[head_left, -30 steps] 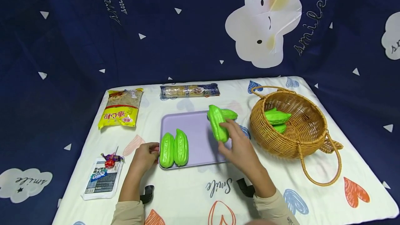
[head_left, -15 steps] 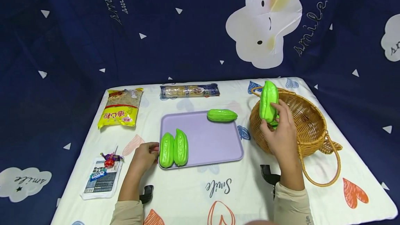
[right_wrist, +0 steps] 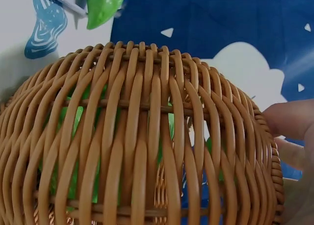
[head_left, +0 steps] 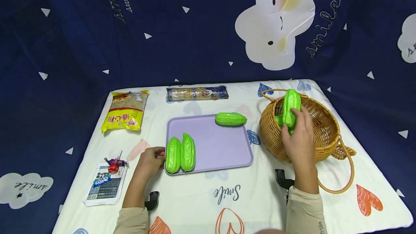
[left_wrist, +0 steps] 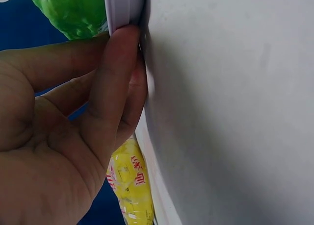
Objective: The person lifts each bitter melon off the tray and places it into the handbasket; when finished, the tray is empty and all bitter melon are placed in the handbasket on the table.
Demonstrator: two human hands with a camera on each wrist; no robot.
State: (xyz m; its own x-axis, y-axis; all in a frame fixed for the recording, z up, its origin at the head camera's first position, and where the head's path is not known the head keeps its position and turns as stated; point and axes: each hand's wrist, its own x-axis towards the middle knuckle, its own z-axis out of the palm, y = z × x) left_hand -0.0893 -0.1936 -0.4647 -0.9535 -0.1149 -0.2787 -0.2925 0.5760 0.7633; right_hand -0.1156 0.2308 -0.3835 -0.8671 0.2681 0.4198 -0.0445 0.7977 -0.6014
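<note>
My right hand [head_left: 300, 136] grips a bright green bitter melon [head_left: 291, 105] by its side, tilted upright over the mouth of the wicker basket [head_left: 271, 140]. Behind it, part of another green bitter melon [head_left: 278, 120] shows inside. In the right wrist view the basket's woven wall [right_wrist: 142, 127] hides most of the contents. My left hand [head_left: 150, 163] pinches the left rim of the lilac tray [head_left: 214, 147]; its fingertips touch the rim in the left wrist view. On the tray, two bitter melons [head_left: 180, 152] lie side by side at left, and one [head_left: 230, 119] lies at the back right corner.
A yellow pasta bag [head_left: 125, 113] lies at the back left, and a long spaghetti packet [head_left: 197, 93] lies behind the tray. At left, a lollipop [head_left: 113, 169] and wrapped sweets rest on a flat white pack [head_left: 104, 190]. The basket's handle [head_left: 349, 176] droops onto the cloth.
My right hand has carried the bitter melon from above the tray rightward to the basket, then lowered it slightly into the opening. My left hand has stayed at the tray's rim.
</note>
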